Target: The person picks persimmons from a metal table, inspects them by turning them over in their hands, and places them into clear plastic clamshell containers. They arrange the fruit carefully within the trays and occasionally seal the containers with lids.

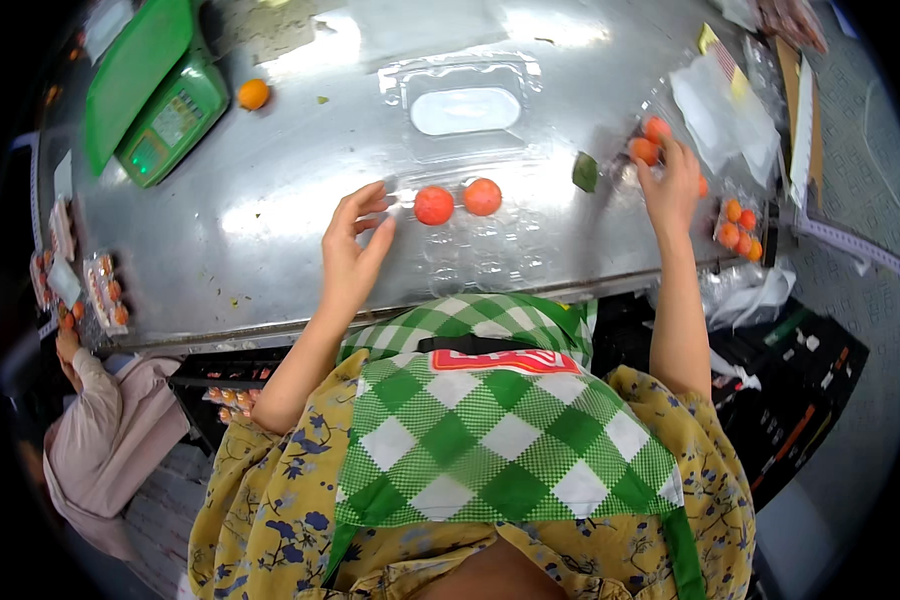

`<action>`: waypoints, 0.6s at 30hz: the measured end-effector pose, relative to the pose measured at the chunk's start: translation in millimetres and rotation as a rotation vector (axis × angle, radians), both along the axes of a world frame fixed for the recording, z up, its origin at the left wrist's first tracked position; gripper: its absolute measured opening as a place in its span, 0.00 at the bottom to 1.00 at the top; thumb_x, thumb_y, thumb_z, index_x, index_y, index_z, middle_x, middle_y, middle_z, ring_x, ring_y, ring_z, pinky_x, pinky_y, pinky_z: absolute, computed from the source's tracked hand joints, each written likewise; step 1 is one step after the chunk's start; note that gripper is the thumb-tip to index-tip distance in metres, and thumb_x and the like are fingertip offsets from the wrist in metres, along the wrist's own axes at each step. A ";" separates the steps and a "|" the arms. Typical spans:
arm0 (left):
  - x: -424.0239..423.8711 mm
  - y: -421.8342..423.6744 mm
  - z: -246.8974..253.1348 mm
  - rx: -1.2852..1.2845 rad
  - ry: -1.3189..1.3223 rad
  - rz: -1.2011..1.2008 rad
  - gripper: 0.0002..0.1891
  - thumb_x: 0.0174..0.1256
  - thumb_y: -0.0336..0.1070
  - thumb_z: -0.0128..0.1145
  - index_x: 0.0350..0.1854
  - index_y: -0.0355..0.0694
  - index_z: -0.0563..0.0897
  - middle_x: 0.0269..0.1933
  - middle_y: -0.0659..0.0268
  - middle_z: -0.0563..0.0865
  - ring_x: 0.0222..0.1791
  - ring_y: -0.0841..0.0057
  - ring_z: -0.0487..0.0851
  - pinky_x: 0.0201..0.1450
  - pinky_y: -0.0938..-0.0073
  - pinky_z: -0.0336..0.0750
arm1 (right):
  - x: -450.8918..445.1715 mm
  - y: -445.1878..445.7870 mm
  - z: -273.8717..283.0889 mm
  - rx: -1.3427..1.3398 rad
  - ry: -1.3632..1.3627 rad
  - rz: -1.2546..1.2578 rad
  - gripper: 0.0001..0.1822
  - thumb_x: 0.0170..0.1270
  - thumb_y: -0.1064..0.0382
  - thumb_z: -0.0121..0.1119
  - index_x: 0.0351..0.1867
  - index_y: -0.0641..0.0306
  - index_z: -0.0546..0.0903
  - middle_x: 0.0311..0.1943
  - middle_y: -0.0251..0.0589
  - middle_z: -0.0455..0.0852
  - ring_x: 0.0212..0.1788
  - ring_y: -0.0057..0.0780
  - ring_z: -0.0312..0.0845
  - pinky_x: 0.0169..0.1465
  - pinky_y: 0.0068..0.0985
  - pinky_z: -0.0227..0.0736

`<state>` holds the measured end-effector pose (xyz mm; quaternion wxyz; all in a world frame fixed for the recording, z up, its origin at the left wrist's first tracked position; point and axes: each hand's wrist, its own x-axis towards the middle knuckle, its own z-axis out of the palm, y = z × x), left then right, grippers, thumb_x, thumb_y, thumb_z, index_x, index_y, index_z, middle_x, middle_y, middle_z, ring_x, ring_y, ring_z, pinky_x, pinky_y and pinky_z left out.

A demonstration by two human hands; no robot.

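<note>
A clear plastic clamshell tray (487,251) lies on the steel table in front of me, its lid side holding a white oval pad (465,110). Two orange-red round fruits, a left one (433,205) and a right one (482,196), sit in the tray's far row. Beside the left fruit, my left hand (358,251) is raised with fingers apart and holds nothing. Over at the right, my right hand (669,176) has its fingertips at a small group of similar fruits (643,151); whether it grips one is not clear.
A green scale (172,124) stands at the upper left, near a single orange fruit (253,94). A green leaf (585,172) lies left of my right hand. Packed fruit (738,229) and plastic bags (724,112) are at the right. A co-worker's sleeve (101,405) shows at the left edge.
</note>
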<state>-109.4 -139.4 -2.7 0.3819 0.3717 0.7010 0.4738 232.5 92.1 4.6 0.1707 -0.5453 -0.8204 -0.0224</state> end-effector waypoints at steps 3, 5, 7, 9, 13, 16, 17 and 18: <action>-8.8 13.0 -27.3 -0.039 -0.078 0.103 0.24 0.62 0.30 0.61 0.62 0.35 0.75 0.52 0.59 0.83 0.46 0.75 0.83 0.46 0.73 0.78 | -26.9 -33.2 19.5 -0.332 0.289 0.016 0.17 0.56 0.62 0.69 0.46 0.65 0.81 0.33 0.42 0.83 0.33 0.31 0.80 0.38 0.28 0.73; -13.6 32.2 -38.8 -0.082 -0.034 0.120 0.25 0.62 0.34 0.62 0.62 0.34 0.74 0.47 0.59 0.86 0.39 0.77 0.83 0.42 0.75 0.78 | -35.4 -58.5 14.7 -0.615 0.306 0.035 0.15 0.60 0.59 0.66 0.44 0.67 0.82 0.25 0.41 0.83 0.25 0.25 0.78 0.32 0.25 0.72; -14.9 55.0 -56.5 -0.113 -0.111 0.137 0.28 0.61 0.37 0.63 0.63 0.34 0.74 0.39 0.59 0.87 0.33 0.77 0.83 0.40 0.76 0.78 | -34.9 -79.5 -7.0 -0.828 0.341 0.056 0.17 0.63 0.55 0.64 0.45 0.68 0.82 0.21 0.40 0.82 0.22 0.23 0.76 0.29 0.24 0.71; -12.3 72.7 -55.9 -0.164 -0.044 0.118 0.26 0.60 0.38 0.64 0.60 0.35 0.76 0.34 0.60 0.86 0.31 0.76 0.82 0.38 0.74 0.77 | -37.3 -91.8 -25.6 -1.017 0.474 0.010 0.14 0.64 0.60 0.63 0.44 0.70 0.81 0.22 0.37 0.82 0.24 0.17 0.75 0.30 0.20 0.70; -13.5 83.4 -52.7 -0.207 0.033 0.031 0.19 0.59 0.37 0.64 0.52 0.39 0.80 0.26 0.63 0.82 0.27 0.74 0.81 0.34 0.70 0.75 | -49.5 -101.4 -35.9 -1.052 0.583 -0.002 0.09 0.63 0.68 0.63 0.42 0.68 0.78 0.22 0.32 0.80 0.24 0.13 0.71 0.28 0.16 0.66; -27.0 76.8 -49.4 -0.100 0.044 0.125 0.14 0.61 0.34 0.62 0.49 0.40 0.81 0.23 0.65 0.79 0.24 0.74 0.77 0.31 0.71 0.73 | -69.1 -106.1 -35.9 -1.064 0.648 0.047 0.08 0.62 0.70 0.63 0.41 0.67 0.77 0.22 0.31 0.78 0.24 0.12 0.70 0.27 0.15 0.64; -31.1 73.1 -47.5 -0.063 0.041 0.152 0.13 0.61 0.33 0.61 0.48 0.41 0.81 0.22 0.65 0.78 0.23 0.75 0.76 0.30 0.71 0.72 | -78.2 -108.9 -35.0 -1.073 0.677 0.070 0.08 0.63 0.71 0.62 0.40 0.67 0.76 0.21 0.30 0.78 0.24 0.12 0.69 0.27 0.15 0.64; -38.9 68.9 -39.1 -0.017 0.092 0.177 0.12 0.62 0.32 0.60 0.48 0.41 0.81 0.21 0.66 0.75 0.22 0.77 0.73 0.29 0.73 0.71 | -88.2 -112.4 -36.2 -1.062 0.692 0.111 0.08 0.63 0.71 0.62 0.41 0.67 0.76 0.21 0.30 0.78 0.24 0.12 0.70 0.27 0.15 0.64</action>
